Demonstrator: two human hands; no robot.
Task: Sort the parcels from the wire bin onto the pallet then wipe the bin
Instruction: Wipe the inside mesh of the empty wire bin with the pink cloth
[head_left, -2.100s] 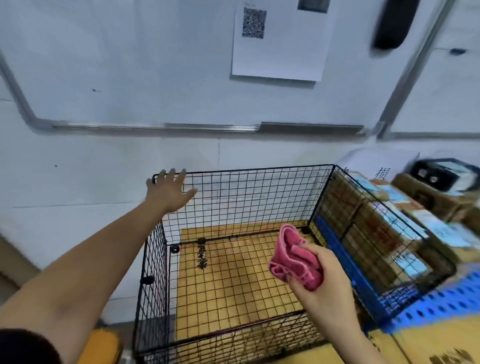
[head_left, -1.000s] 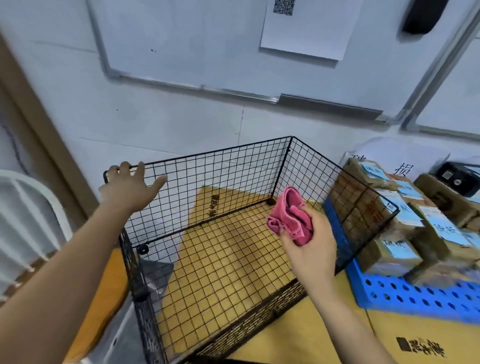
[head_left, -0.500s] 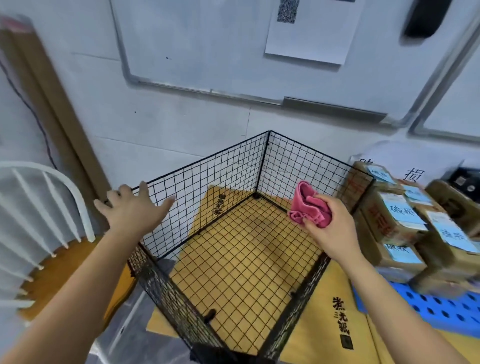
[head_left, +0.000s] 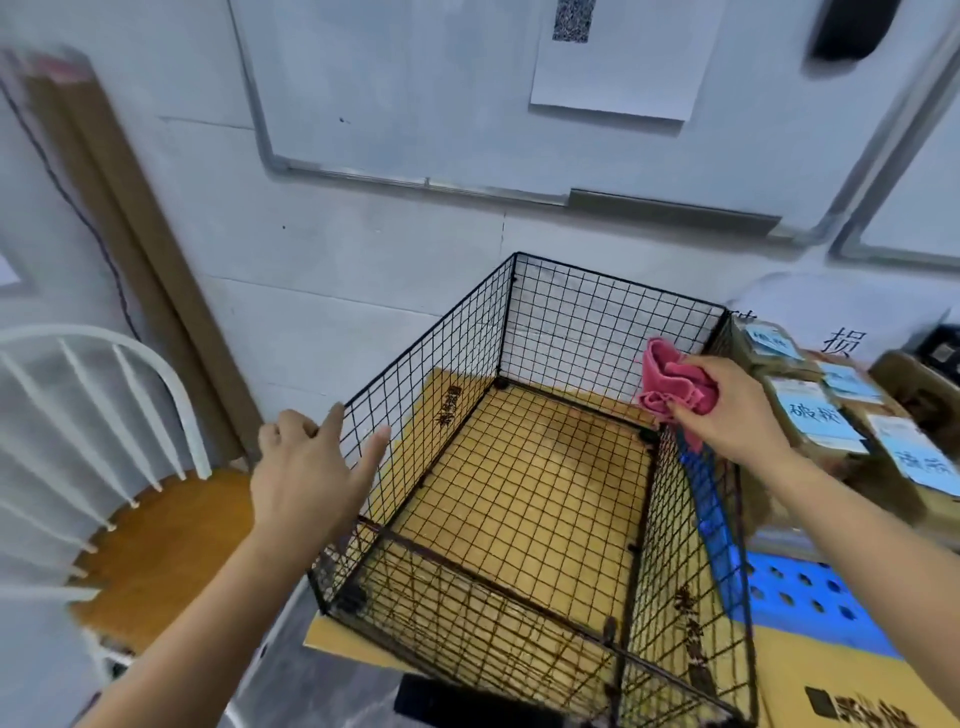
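Observation:
The black wire bin stands with no parcels inside; yellow cardboard shows through its mesh floor. My left hand rests on the top rail at the bin's left corner, fingers over the wire and thumb spread. My right hand grips a bunched pink cloth above the bin's right wall, near its top edge. Brown parcels with light blue labels sit stacked on the blue pallet to the right of the bin.
A chair with a wooden seat and a white spindle back stands left of the bin. A cardboard strip leans on the wall behind it. The wall with a whiteboard is close behind the bin.
The view has swung left and downward around the bin. My right hand with the cloth has gone from over the bin's inside to above its right wall. My left hand stays on the left corner.

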